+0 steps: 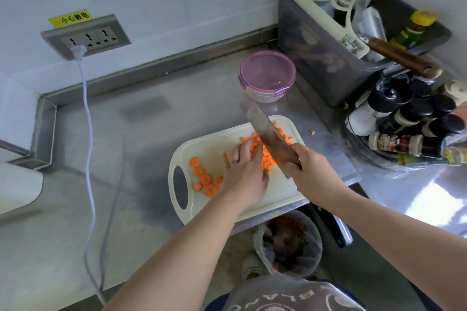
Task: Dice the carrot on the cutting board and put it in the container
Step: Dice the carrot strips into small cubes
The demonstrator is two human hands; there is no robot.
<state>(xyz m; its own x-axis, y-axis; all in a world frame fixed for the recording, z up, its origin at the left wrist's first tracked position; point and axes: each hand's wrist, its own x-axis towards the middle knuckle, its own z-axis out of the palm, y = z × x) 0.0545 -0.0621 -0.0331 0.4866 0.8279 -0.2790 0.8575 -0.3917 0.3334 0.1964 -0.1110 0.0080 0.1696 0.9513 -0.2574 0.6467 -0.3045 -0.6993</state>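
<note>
Right hand [310,174]: closed round cleaver [270,140] handle. Left hand [245,177]: fingers flat, gripping nothing, herding diced carrot [266,159] against blade. Advisable: fingertips kept off edge; container [267,76] lidded.

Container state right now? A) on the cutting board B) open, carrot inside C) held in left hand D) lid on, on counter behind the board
D: the container sits lidded on the counter beyond the cutting board; the diced carrot lies on the board.
</note>
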